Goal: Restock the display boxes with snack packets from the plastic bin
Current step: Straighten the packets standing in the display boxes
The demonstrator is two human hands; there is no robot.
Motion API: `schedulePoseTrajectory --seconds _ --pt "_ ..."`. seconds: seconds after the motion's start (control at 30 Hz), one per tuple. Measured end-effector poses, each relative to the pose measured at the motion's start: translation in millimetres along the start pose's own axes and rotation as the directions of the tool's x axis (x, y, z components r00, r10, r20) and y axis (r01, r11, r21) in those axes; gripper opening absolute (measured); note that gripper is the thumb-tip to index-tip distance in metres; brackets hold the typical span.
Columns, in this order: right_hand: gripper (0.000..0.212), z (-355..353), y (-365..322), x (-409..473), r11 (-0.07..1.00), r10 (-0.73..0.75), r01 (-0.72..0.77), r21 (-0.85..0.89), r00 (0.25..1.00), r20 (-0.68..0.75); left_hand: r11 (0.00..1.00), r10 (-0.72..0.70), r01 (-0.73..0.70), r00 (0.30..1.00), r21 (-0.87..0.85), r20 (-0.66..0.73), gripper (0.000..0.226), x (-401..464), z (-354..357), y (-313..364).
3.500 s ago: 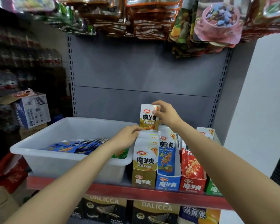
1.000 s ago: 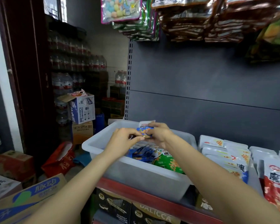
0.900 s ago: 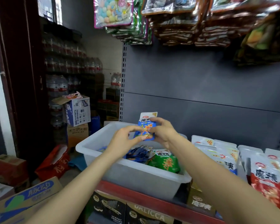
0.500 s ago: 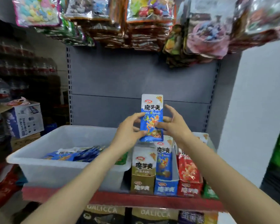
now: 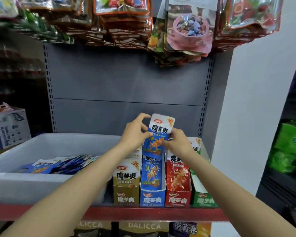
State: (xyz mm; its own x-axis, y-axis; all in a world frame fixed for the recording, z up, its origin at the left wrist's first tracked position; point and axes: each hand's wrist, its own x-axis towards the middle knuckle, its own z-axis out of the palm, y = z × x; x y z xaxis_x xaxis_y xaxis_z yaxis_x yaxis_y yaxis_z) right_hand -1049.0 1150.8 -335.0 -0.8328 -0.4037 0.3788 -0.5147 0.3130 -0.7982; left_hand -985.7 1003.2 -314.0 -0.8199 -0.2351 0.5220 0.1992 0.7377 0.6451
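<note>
Both hands are on one blue snack packet [image 5: 158, 134], holding it upright right above the blue display box [image 5: 152, 199]. The left hand [image 5: 135, 132] pinches the packet's left edge with thumb in front and fingers curled behind the top. The right hand [image 5: 177, 142] grips the right edge lower down, fingers curled round it. The bottom of the packet sits just over the tops of the blue packets already standing in that box.

Four display boxes stand in a row along the front edge of the red shelf [image 5: 143, 213]: a gold box [image 5: 126, 195] on the left, then blue, a red box [image 5: 178, 199], and a green box [image 5: 204, 200] at the right end. The white plastic bin [image 5: 24, 185] takes up the left part of the shelf, touching the gold box or nearly so, with a pile of blue packets [image 5: 58, 165] lying flat inside it. Hanging snack bags [image 5: 188, 29] fill the top, above the grey back panel [image 5: 126, 82].
</note>
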Motion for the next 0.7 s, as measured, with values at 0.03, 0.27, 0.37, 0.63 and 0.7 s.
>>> schedulePoseTrajectory --seconds 0.03,0.27,0.37,0.63,0.7 --pt "0.028 1.3 0.4 2.4 0.995 -0.013 0.012 -0.097 1.000 -0.009 0.999 0.008 -0.009 1.000 0.051 0.002 0.027 0.8 0.0 -1.4" --pt "0.056 -4.5 -2.8 5.7 0.994 -0.111 0.109 -0.021 0.985 -0.129 0.994 -0.036 0.026 0.996 0.110 0.087 0.007 10.5 -5.2 3.9" --pt "0.086 -3.0 0.6 3.1 0.977 -0.164 0.151 -0.150 0.983 -0.080 0.987 -0.089 0.068 0.986 0.145 0.138 0.023 9.7 -3.4 -2.4" --pt "0.045 9.2 2.5 4.4 0.858 -0.194 0.205 -0.471 0.978 0.073 0.959 -0.013 -0.009 0.997 0.284 0.076 0.018 9.7 4.8 -13.5" --pt "0.022 8.0 2.8 5.7 0.798 -0.183 0.198 -0.570 0.979 0.084 0.905 -0.094 0.036 0.989 0.425 0.117 0.005 7.9 4.5 -12.3"
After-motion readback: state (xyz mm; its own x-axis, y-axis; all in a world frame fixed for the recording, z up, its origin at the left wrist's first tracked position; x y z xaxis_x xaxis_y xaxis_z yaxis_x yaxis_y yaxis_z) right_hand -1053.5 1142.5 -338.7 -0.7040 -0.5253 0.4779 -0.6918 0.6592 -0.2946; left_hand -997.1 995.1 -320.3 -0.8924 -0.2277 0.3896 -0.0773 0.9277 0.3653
